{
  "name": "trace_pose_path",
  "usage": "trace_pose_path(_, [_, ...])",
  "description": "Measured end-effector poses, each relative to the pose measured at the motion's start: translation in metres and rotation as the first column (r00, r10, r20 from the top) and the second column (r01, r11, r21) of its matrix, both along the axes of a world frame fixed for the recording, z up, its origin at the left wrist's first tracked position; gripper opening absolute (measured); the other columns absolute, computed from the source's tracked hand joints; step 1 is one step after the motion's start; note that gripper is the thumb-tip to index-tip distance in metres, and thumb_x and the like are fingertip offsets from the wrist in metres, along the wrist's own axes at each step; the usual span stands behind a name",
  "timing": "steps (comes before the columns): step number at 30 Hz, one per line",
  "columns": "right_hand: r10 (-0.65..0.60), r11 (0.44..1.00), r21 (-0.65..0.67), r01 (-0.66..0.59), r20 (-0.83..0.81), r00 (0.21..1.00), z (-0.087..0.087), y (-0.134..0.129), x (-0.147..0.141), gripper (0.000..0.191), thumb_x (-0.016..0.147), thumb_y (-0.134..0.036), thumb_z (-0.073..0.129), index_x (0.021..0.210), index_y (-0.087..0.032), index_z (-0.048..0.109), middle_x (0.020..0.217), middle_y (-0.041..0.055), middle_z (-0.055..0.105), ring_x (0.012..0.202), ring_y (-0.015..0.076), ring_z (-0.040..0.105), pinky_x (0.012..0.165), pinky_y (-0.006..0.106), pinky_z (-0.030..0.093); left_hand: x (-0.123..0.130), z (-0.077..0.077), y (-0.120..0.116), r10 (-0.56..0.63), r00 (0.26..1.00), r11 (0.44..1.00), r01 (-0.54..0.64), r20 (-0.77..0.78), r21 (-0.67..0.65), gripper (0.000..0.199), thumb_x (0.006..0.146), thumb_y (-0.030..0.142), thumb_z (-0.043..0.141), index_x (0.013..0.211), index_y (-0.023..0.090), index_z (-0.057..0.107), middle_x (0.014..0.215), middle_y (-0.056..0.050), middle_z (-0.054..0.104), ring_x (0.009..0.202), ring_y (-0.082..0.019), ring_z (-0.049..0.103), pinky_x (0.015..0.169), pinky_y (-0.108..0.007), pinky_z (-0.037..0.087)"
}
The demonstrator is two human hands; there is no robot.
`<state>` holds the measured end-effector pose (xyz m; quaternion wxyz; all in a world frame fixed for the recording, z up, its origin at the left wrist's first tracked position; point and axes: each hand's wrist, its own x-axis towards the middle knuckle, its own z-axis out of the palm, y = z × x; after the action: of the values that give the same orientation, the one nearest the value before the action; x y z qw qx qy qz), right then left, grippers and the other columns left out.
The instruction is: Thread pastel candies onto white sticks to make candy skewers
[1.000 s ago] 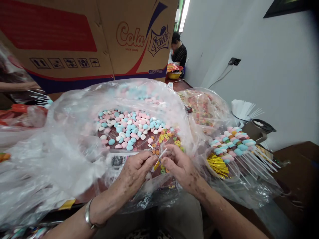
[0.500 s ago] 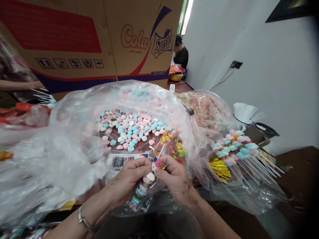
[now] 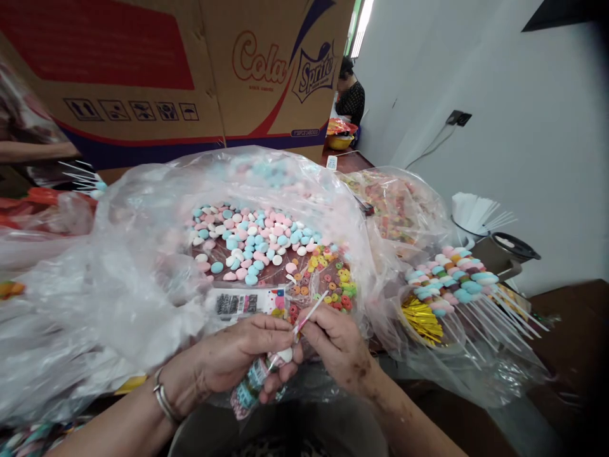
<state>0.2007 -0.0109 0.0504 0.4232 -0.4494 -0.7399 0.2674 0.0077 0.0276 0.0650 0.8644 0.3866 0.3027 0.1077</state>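
My left hand (image 3: 252, 349) is closed around a candy skewer (image 3: 250, 386) of pink, blue and white pieces in a printed clear wrapper, tilted with its bottom toward me. The fingers of my right hand (image 3: 335, 339) pinch the gathered wrapper neck at the white stick (image 3: 318, 306), which points up and right. Whether a tie is in that pinch is hidden. Just beyond my left hand lies a stack of printed wrappers (image 3: 238, 303). Loose pastel marshmallow-like candies (image 3: 257, 246) and colourful gummy rings (image 3: 343, 287) are spread on the table behind.
Clear plastic sheeting (image 3: 143, 254) surrounds the candies. At right are gold twist ties (image 3: 421, 320), a pile of candy skewers (image 3: 451, 276), white sticks (image 3: 476, 212) and a dark jug (image 3: 504, 251). A large carton (image 3: 209, 82) stands behind; a person (image 3: 352, 95) sits beyond it.
The wrapped skewer has swung lower and left, with my left fingers now curled beneath it. The wrapper top is narrower around the stick. A grey rounded rim shows below my hands.
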Motion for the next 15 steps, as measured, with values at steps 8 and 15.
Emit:
trace_pose_path(8, [-0.338,0.790,0.614,0.014,0.415,0.845,0.002,-0.018,-0.001,0.029,0.103,-0.018,0.042,0.120,-0.010,0.064,0.105,0.0112,0.071,0.099,0.0231,0.057,0.095,0.039,0.042,0.003,0.011,-0.003,0.062,0.981,0.986,-0.032,-0.184,0.164,0.043,0.071,0.054,0.075,0.062,0.016,0.057,0.055,0.002,0.056,0.040,-0.007,0.046,0.038,-0.017,0.036])
trace_pose_path(15, [-0.142,0.813,0.493,-0.311,0.685,0.715,0.010,-0.024,0.006,0.027,0.097,-0.011,0.041,0.099,-0.007,0.067,0.084,0.0083,0.064,0.079,0.0217,0.050,0.095,0.044,0.038,0.002,0.003,-0.007,-0.164,0.939,0.952,0.231,-0.302,0.200,0.039,0.076,0.055,0.065,0.067,0.018,0.055,0.058,0.002,0.055,0.042,-0.009,0.043,0.041,-0.020,0.037])
